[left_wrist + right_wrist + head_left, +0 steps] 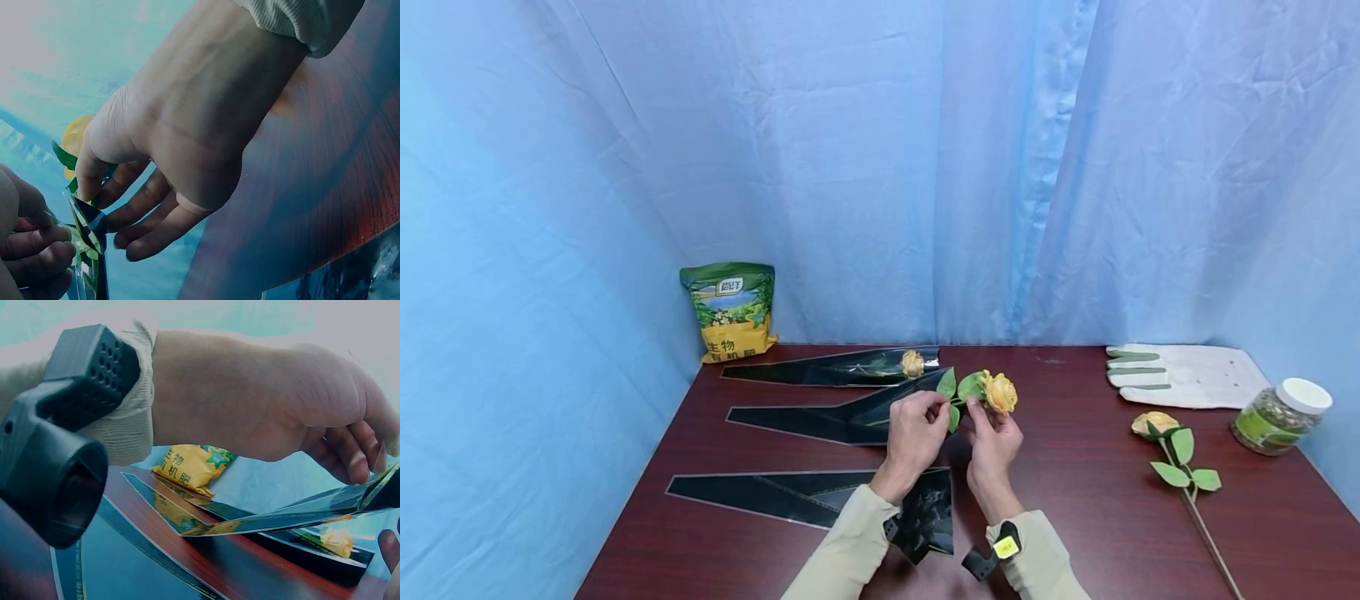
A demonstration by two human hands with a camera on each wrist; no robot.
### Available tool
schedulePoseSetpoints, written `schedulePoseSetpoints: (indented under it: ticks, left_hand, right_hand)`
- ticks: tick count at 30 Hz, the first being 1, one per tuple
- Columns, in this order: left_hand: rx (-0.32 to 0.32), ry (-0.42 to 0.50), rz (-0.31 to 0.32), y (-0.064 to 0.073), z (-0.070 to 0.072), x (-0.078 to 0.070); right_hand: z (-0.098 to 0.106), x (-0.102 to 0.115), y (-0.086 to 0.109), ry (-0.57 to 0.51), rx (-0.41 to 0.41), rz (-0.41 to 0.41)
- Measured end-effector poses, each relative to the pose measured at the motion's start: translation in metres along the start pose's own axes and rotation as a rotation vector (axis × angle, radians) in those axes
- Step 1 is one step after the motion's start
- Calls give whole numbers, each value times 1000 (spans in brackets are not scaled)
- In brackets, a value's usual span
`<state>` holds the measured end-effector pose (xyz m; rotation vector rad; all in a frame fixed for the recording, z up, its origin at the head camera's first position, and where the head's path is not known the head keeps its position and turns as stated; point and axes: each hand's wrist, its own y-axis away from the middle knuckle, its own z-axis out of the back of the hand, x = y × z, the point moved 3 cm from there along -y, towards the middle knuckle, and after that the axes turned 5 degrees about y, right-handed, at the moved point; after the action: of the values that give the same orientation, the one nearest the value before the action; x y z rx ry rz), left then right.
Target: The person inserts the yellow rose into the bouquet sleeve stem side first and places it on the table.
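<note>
Both hands hold an artificial yellow rose [1000, 392] with green leaves above the table. My left hand [916, 433] pinches its stem among the leaves. My right hand [994, 450] grips it just below the bloom, with the thumb against a leaf. A dark-backed clear flower sleeve [842, 419] lies under the hands. Its wide end rises to the fingers, as the film [281, 515] in the right wrist view shows. Green stem parts [87, 240] and film edges show between the hands in the left wrist view. Which fingertips also touch the film I cannot tell.
Behind lies a sleeve [820, 369] with a yellow rose [913, 363] inside. Another sleeve [737, 487] lies nearer. A fertilizer bag [733, 312] stands back left. At right are a loose rose [1180, 458], a white glove [1202, 375] and a lidded jar [1273, 421].
</note>
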<state>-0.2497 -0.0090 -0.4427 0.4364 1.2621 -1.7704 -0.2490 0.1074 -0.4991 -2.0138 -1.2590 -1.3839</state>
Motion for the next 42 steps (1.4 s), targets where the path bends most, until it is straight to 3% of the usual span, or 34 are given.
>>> schedulePoseSetpoints:
  ticks: [8,13,19,23,28,33,38,42]
  left_hand:
    - [69,-3,-33,1,-3,3]
    - [103,24,-32,-1,-4,6]
    - [124,78,-43,-8,6,14]
    - [175,76,-16,-11,15,25]
    - [304,-6,44,-11,24,38]
    - [475,-103,88,-9,23,49]
    - [630,-261,56,-4,13,56]
    - [686,-412,8,2,6,59]
  right_hand:
    - [0,-3,1,13,10,-31]
    - [0,-5,-2,-35,-33,16]
    - [3,-5,-6,-63,-72,62]
    - [5,-5,-8,-81,-77,74]
    - [10,-3,-11,-92,-92,75]
    - [16,-1,-14,-102,-108,76]
    - [22,1,-17,-132,-115,79]
    - [25,2,-17,-144,-110,68]
